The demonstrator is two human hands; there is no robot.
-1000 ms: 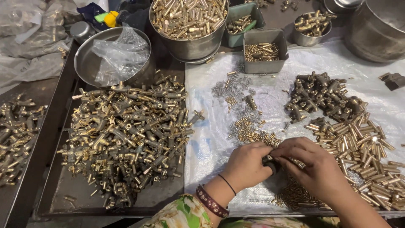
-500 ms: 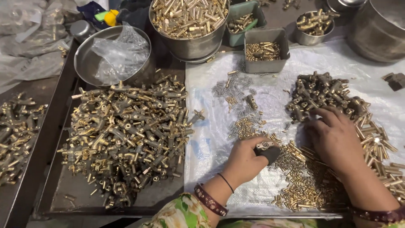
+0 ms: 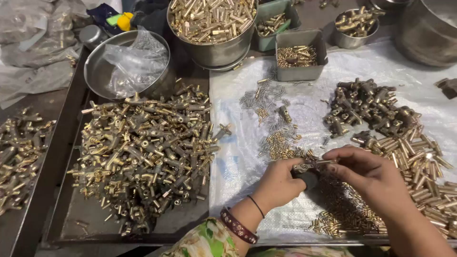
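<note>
My left hand (image 3: 278, 183) grips a small dark holder (image 3: 309, 175) with a brass fitting (image 3: 303, 167) on top of it, low on the white plastic sheet (image 3: 238, 157). My right hand (image 3: 371, 173) pinches a thin brass tube (image 3: 327, 162) at that fitting, fingertips touching it. Just right of my hands lies a heap of brass tubes (image 3: 419, 162). Beyond it is a pile of darker brass fittings (image 3: 369, 107). Small brass pins (image 3: 278, 143) are scattered just above my left hand, and more lie under my right wrist (image 3: 342, 214).
A big heap of brass T-fittings (image 3: 143, 147) fills the dark tray on the left. At the back stand a steel pot of brass tubes (image 3: 212, 24), a steel bowl with a plastic bag (image 3: 126, 64), a grey tub of small parts (image 3: 300, 54) and a small steel bowl (image 3: 354, 26).
My right hand reached out to the pile of dark fittings and tubes, then came back to the holder with a brass tube. My left hand stayed on the holder.
</note>
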